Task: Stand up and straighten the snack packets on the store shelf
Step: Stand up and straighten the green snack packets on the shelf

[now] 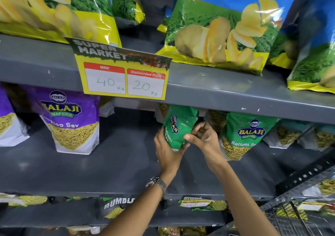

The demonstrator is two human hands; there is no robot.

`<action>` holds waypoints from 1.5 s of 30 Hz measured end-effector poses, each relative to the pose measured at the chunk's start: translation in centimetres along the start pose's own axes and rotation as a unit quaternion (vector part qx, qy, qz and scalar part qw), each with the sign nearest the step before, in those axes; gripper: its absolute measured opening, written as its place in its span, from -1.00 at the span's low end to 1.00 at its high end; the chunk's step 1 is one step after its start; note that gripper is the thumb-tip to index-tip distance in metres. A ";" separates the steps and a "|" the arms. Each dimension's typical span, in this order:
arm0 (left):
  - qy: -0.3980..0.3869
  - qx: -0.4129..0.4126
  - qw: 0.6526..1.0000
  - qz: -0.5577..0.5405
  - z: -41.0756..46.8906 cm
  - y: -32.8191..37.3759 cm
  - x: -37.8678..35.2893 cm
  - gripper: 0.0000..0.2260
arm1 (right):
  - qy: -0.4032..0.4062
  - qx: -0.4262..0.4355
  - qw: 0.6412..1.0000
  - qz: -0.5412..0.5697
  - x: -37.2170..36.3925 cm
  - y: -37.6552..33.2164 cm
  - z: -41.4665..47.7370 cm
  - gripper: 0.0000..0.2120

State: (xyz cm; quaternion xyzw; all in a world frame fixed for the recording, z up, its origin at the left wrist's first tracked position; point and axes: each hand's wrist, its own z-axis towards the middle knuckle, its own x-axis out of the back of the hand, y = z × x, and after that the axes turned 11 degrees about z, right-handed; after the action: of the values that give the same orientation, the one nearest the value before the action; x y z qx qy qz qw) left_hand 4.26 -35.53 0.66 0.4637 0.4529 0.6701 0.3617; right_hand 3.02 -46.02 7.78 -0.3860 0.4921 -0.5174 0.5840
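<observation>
Middle of the job, by the look of it. The person has a green Ratlami Sev packet [178, 127] in both hands, about halfway along the middle shelf [108, 163], set back from its front edge. It's twisted side-on and tilted, so not straight yet. The left hand [167, 151] cups the packet's lower end, fingers wrapped round it; the right hand [204, 136] has its thumb pressed on the front, fingers curled behind.

Done already, probably: the second green packet [244, 134] just to the right and the purple Aloo Sev packet [72, 123] toward the left end both stand upright, facing out.

Left: squaring this one up, plus the packets further right, which sit back and look messy.
</observation>
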 end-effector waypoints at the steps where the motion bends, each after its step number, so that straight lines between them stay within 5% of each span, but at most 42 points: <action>1: 0.006 -0.005 1.000 0.019 0.2 -0.2 0.1 -0.14 | 0.007 0.004 1.000 -0.002 0.2 -0.2 0.1 -0.65; 5: -0.043 -0.056 0.996 0.053 1.0 -1.2 1.4 -0.16 | 0.036 0.050 0.998 -0.029 0.4 -0.6 1.3 -0.63; 11: -0.101 -0.068 0.990 0.072 3.3 -2.3 3.9 -0.10 | 0.106 0.066 0.991 -0.042 0.4 0.8 3.1 -0.28; 16: -0.186 -0.106 0.970 0.112 5.1 -2.8 5.1 -0.31 | 0.071 0.030 0.996 -0.050 1.1 1.4 4.8 -0.28; 20: -0.231 -0.146 0.951 0.142 7.1 -2.6 5.7 -0.29 | 0.037 0.001 0.998 -0.042 1.5 1.5 5.3 -0.10; 29: -0.242 -0.096 0.964 0.059 8.2 -3.1 6.0 -0.33 | 0.068 -0.049 0.994 -0.068 3.6 1.3 5.6 -0.59; 36: -0.206 -0.019 0.975 -0.086 6.1 -2.5 4.1 -0.13 | 0.098 -0.023 0.994 -0.051 3.0 2.3 5.8 -0.54; 45: -0.167 -0.048 0.983 -0.055 6.8 -3.2 3.7 -0.49 | 0.110 0.012 0.994 -0.026 2.0 3.0 5.1 -0.63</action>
State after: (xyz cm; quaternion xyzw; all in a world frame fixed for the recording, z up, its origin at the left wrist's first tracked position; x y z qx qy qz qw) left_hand 9.74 -29.26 -0.19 0.5255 0.3782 0.5830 0.4908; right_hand 8.59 -47.75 5.63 -0.3325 0.5366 -0.5779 0.5172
